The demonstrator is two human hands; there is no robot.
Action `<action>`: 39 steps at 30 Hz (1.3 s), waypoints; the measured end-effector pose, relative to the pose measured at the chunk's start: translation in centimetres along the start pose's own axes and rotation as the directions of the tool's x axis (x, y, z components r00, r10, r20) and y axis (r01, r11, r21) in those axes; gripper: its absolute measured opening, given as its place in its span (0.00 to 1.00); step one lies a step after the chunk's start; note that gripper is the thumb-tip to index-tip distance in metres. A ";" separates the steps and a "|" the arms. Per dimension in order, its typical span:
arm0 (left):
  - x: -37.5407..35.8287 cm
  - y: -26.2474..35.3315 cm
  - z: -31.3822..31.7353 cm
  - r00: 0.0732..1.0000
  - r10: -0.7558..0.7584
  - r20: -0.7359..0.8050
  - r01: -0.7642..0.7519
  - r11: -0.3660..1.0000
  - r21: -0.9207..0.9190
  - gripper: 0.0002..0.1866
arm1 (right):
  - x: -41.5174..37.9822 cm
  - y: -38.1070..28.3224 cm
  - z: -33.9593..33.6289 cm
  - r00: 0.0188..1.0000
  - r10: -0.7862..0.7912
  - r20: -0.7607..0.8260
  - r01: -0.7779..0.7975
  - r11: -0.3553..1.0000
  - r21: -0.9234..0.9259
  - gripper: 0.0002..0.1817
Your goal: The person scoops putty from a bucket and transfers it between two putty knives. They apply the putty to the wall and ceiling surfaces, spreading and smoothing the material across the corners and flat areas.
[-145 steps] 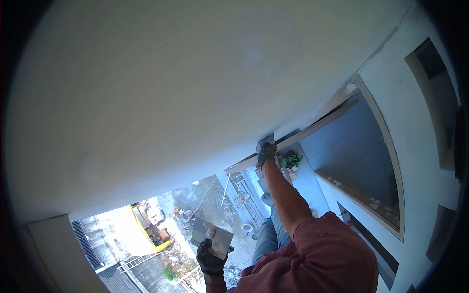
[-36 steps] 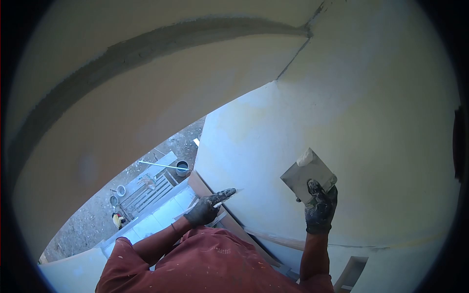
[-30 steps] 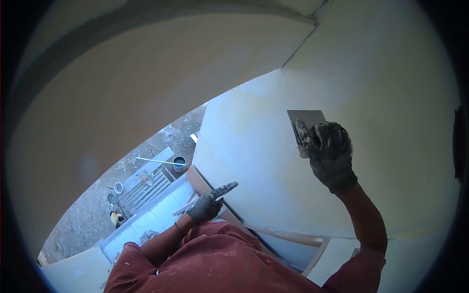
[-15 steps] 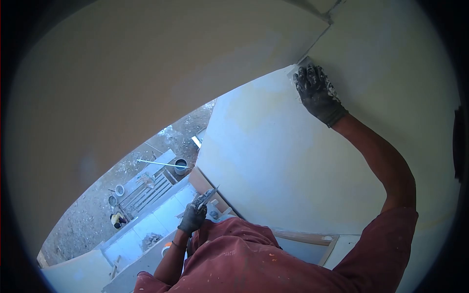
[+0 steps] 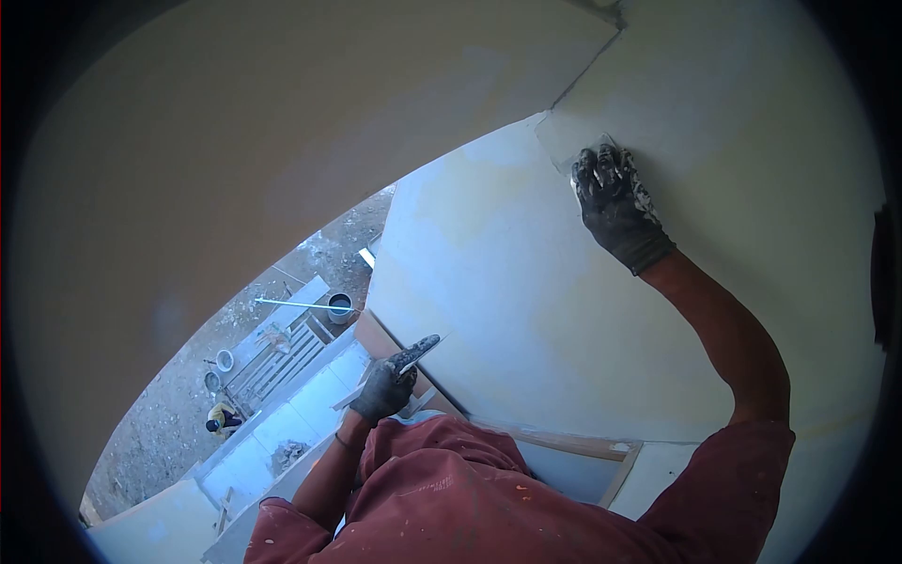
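My right hand [image 5: 615, 207], in a dark glove smeared with pale putty, presses against the wall [image 5: 526, 273] just below its upper corner. Its fingers bear on a putty scraper [image 5: 608, 141]; only a sliver of the blade shows around them. A damp-looking patch of fresh putty [image 5: 556, 139] lies beside the fingertips. Lower down, my left hand [image 5: 381, 392], gloved too, is closed around a thin flat putty blade [image 5: 423, 351] held in front of my chest. Dark smears cover that glove, and its grip partly hides the blade.
A curved overhang [image 5: 282, 141] fills the upper left, meeting the wall at a cracked seam [image 5: 587, 68]. Far below are a bucket [image 5: 339, 306], a slatted wooden platform [image 5: 291, 357], a rubble pile [image 5: 288, 456] and a bending person [image 5: 224, 419]. A wooden frame [image 5: 620, 470] sits under the wall.
My right hand has slid down the wall away from the corner, uncovering the putty patch. My left hand has shifted slightly right and up with its blade.
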State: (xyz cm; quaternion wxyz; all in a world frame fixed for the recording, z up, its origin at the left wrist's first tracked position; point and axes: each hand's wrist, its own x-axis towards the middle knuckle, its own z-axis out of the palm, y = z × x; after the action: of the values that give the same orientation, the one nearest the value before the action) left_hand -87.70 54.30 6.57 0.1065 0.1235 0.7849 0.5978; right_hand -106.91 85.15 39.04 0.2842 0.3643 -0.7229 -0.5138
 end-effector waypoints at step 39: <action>9.1 11.1 1.0 0.884 0.179 0.432 0.454 -0.107 -0.885 0.27 | -12.8 -9.6 -8.4 0.971 0.071 0.228 -0.188 0.816 0.546 0.28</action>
State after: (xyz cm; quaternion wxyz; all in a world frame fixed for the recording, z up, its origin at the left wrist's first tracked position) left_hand -95.23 61.01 16.84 0.3920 0.0431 0.0469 0.9178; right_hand -90.77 89.14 32.02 0.1254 0.3289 -0.8900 -0.2900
